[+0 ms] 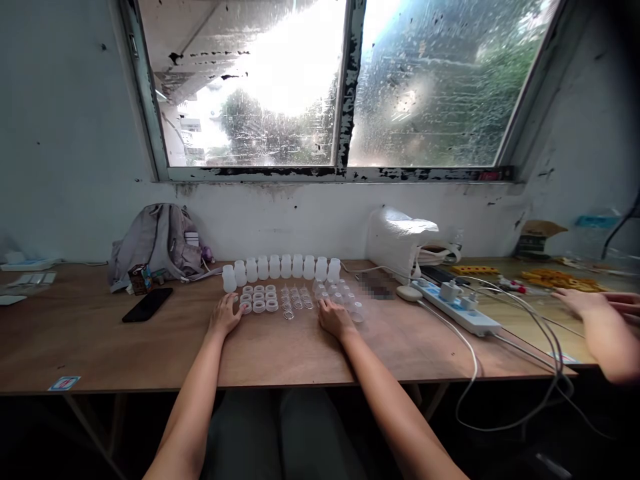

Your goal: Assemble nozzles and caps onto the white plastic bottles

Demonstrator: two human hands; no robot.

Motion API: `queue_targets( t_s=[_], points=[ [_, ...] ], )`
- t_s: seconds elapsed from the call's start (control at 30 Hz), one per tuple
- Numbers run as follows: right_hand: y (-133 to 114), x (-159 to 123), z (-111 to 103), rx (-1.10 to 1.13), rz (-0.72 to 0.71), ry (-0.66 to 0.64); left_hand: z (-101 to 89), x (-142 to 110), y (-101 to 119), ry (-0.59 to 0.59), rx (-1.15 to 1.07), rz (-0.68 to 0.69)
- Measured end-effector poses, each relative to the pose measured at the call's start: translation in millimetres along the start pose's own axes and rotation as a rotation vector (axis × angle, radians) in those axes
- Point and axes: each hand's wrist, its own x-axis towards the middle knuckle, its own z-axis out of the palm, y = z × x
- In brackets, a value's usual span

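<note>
My left hand [225, 315] rests on the table left of a block of white ring collars [259, 298]. Its fingers are apart, and a fingertip is at the nearest collar on the left edge. My right hand [336, 319] lies palm down at the front left of a cluster of clear dome-shaped caps [357, 310], its fingertips touching or very near them; it appears to hold nothing. Between the hands sit rows of small clear nipple-like pieces with round bases [299, 298]. Behind everything, translucent white bottles [286, 267] stand upright in a curved row.
A black phone [148, 305] and a grey backpack [159, 243] are at the left. At the right lie a power strip [457, 308] with looping cables, a round white device [409, 293] and a white bag [395, 243]. Another person's hands [583, 303] work near yellow pieces [563, 280].
</note>
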Motion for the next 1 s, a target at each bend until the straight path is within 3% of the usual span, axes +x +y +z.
queue_targets(
  t_s=[0.27,0.73,1.0],
  points=[
    [0,-1,1,0.016,0.042,-0.086,-1.7,-1,0,-0.022,-0.014,-0.003],
    [-3,-2,-2,0.097,0.121,-0.093,-12.8,-5,12,-0.099,-0.019,0.071],
    [-51,17,18,0.216,0.12,-0.021,-14.7,-5,15,-0.051,-0.068,0.054]
  ],
)
